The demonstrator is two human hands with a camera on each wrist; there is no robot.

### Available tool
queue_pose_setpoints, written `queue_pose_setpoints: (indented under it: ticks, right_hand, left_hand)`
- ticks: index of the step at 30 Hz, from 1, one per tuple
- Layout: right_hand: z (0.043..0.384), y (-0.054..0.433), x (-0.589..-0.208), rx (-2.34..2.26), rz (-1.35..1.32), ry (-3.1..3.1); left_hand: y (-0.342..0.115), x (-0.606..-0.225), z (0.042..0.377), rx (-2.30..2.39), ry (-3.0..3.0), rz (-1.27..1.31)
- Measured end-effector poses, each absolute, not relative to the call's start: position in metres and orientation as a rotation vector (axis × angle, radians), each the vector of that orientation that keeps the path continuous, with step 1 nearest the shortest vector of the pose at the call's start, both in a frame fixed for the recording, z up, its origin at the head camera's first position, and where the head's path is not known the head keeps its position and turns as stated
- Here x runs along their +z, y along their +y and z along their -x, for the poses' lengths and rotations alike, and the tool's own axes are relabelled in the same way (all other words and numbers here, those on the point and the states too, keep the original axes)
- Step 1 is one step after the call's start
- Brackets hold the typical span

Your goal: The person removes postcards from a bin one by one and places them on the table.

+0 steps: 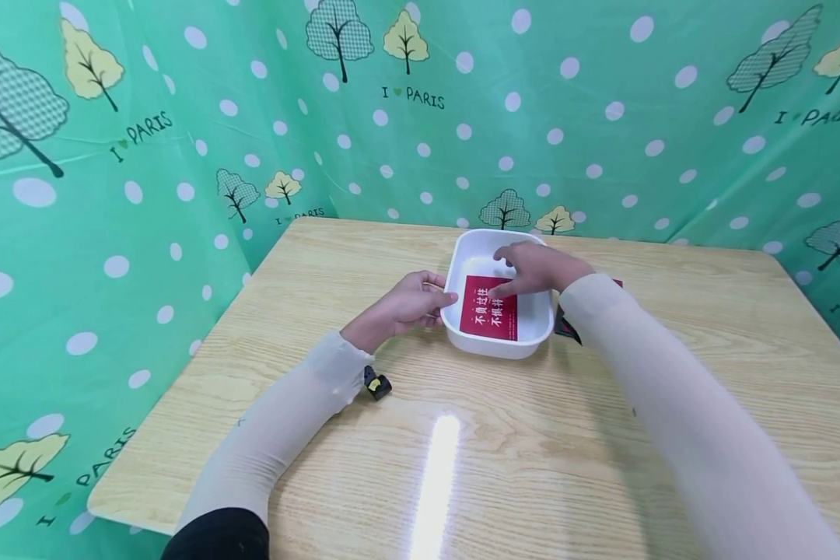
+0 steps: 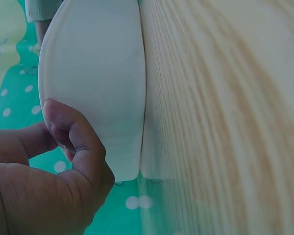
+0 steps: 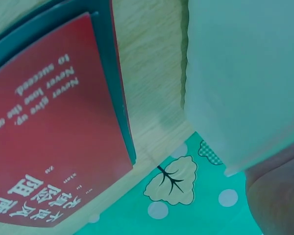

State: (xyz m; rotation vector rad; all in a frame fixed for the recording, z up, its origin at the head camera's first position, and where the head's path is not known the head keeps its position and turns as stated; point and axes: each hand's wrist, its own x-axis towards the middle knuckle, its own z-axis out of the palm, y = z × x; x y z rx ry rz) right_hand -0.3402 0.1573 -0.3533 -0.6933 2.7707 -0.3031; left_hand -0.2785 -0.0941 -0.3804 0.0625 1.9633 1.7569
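Observation:
A white plastic basin (image 1: 485,348) stands on the table. My left hand (image 1: 414,302) grips its left rim, with thumb and fingers pinching the edge; the left wrist view shows this hand (image 2: 63,166) against the basin's outer wall (image 2: 95,63). Inside the basin lies a red booklet (image 1: 479,311) with white characters. My right hand (image 1: 530,268) reaches over the right rim, fingers spread apart and slightly bent, the thumb over the booklet's upper right corner. Whether the thumb touches it, I cannot tell. Only part of the right hand (image 3: 279,191) shows in the right wrist view.
Right of the basin, partly under my right forearm, lies a stack with another red booklet (image 3: 63,127) on top of a dark, red-edged item (image 3: 105,49). A small black object with yellow (image 1: 376,383) sits by my left forearm. Green patterned cloth (image 1: 420,155) hangs behind the wooden table (image 1: 364,482).

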Motion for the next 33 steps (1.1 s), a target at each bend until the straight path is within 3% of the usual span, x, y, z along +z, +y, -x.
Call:
queue_pose_setpoints:
  ticks: [33]
  right_hand:
    - [0.334, 0.141, -0.365, -0.144, 0.522, 2.695]
  left_hand:
    - [-0.094, -0.382, 0.279, 1.763, 1.971, -0.068]
